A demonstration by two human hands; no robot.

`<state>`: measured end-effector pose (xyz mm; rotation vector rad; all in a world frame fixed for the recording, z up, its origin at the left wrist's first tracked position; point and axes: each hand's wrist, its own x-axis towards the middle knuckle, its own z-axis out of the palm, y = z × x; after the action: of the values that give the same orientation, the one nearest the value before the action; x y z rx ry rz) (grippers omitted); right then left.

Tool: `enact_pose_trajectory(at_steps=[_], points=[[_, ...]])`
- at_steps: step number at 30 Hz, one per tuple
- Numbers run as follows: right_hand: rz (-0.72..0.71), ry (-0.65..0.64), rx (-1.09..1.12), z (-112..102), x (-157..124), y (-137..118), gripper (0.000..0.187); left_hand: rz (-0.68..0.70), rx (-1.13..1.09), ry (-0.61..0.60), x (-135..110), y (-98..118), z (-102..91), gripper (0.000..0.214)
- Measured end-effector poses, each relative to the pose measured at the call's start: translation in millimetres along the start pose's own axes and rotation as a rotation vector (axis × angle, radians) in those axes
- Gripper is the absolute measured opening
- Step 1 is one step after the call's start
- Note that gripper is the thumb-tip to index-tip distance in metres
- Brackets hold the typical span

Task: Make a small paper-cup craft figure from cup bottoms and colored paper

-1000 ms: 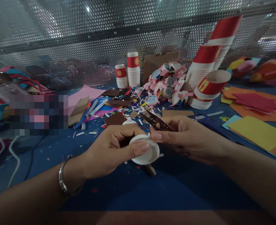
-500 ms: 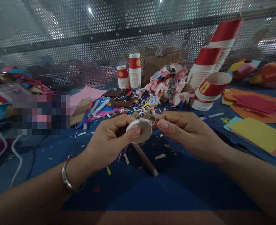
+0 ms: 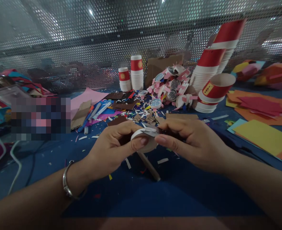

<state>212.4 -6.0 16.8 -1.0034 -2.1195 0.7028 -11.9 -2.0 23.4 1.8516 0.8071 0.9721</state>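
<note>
My left hand (image 3: pixel 112 147) grips a white round cut-down cup base (image 3: pixel 147 142) between thumb and fingers, above the blue table (image 3: pixel 141 195). Closed against the disc's right rim is my right hand (image 3: pixel 191 140), its thumb and forefinger pinching there; the small scissors seen earlier are hidden inside it. A brown pencil-like stick (image 3: pixel 149 166) lies on the table just under the disc.
Scraps of coloured paper (image 3: pixel 136 111) litter the table behind my hands. A heap of finished paper discs with pink tabs (image 3: pixel 171 86) lies further back. Red-and-white paper cup stacks (image 3: pixel 136 72) (image 3: pixel 215 64) stand at the rear. Coloured paper sheets (image 3: pixel 263 131) lie right. A perforated metal screen (image 3: pixel 83 38) backs the table.
Both hands rose with the disc, then sank a little. The scissor blades, plainly visible one second ago, are now hidden behind my right fingers and the disc.
</note>
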Motion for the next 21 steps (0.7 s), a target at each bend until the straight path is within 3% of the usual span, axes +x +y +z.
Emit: enact_pose_trajectory(at_steps=[7, 21], points=[[-0.028, 0.004, 0.019, -0.1, -2.1, -2.5, 0.027, -0.058, -0.099, -0.026, -1.2, 3.5, 1.9, 0.009], [-0.088, 0.008, 0.017, -2.0, -3.9, -6.4, 0.026, 0.001, -0.028, -0.050, -2.6, 4.4, -2.4, 0.009]])
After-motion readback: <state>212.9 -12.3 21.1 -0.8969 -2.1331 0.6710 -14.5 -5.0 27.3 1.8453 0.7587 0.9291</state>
